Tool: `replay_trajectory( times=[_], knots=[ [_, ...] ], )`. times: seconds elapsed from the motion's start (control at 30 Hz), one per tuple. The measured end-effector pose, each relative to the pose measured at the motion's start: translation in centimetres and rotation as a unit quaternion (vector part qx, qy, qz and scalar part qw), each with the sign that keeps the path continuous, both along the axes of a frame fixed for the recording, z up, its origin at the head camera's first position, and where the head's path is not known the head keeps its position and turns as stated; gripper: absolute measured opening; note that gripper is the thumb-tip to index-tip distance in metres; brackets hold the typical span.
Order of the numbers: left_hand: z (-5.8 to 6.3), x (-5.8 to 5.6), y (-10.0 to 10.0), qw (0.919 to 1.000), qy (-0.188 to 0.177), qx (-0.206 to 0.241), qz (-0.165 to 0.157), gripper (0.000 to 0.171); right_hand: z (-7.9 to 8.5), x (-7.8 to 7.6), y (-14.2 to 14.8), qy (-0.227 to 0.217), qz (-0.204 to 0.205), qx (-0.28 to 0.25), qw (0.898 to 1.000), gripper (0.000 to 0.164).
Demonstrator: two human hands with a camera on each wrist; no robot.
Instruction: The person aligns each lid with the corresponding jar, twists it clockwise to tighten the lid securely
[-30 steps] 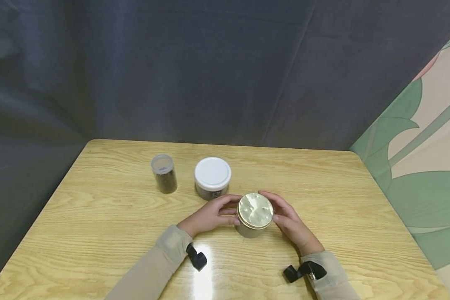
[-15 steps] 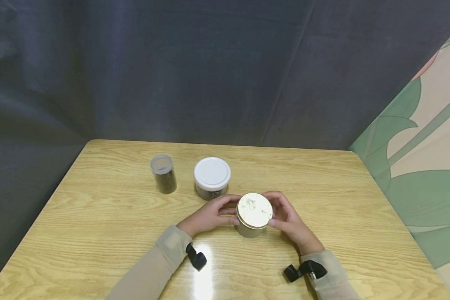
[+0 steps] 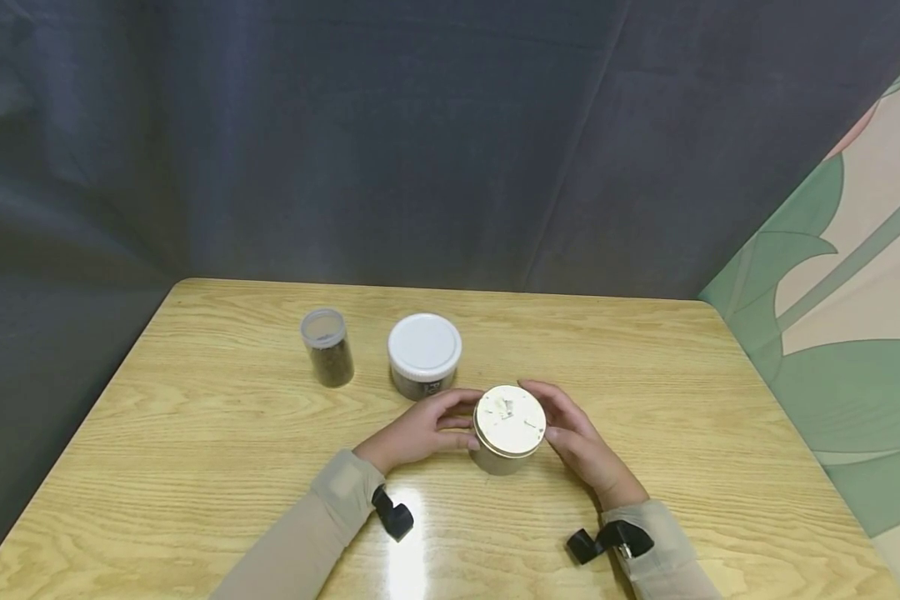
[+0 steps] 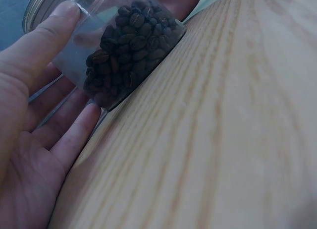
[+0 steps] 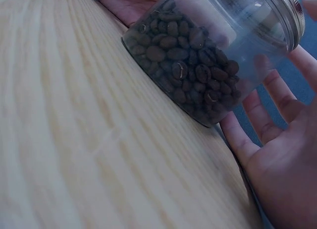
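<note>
A clear jar (image 3: 498, 462) with a gold metal lid (image 3: 510, 421) stands upright on the wooden table. Both wrist views show coffee beans (image 4: 133, 45) filling its lower part. From the left side my left hand (image 3: 420, 427) holds the jar, thumb on the near wall below the lid. My right hand (image 3: 588, 457) curves around the lid's right side; index finger reaches behind it and thumb lies at its right edge. How firmly the right fingers press cannot be told, since the jar partly hides them.
Behind the left hand stands a wide jar with a white lid (image 3: 424, 343). Farther left is a slim clear jar (image 3: 332, 362) of dark contents. A dark curtain (image 3: 420, 150) hangs beyond the table's (image 3: 195, 467) back edge, and a patterned cloth (image 3: 855, 333) lies to the right.
My right thumb and fingers moved toward the near side around the lid, then back to the far right. Glare on the lid shifted. The left hand and jar stayed put.
</note>
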State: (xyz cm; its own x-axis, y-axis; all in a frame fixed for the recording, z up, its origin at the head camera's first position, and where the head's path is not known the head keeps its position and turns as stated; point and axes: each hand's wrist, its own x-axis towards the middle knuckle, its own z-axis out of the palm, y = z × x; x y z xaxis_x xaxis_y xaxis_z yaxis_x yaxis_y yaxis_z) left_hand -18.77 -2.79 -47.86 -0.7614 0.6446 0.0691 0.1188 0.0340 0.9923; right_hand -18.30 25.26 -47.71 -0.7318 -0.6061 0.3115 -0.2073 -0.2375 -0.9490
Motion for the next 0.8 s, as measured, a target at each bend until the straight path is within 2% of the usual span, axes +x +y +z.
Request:
replay_trajectory(
  times=[0.43,0.8],
  knots=[
    [-0.04,0.01,0.02,1.0000,0.000,-0.002,0.001,0.068,-0.23,-0.13,0.06,0.004,-0.008,-0.007,1.000,0.057],
    [0.24,0.05,0.09,0.9999,0.000,-0.012,0.009,0.068,-0.28,-0.03,0.17,-0.002,-0.017,-0.010,1.000,0.060]
  ],
)
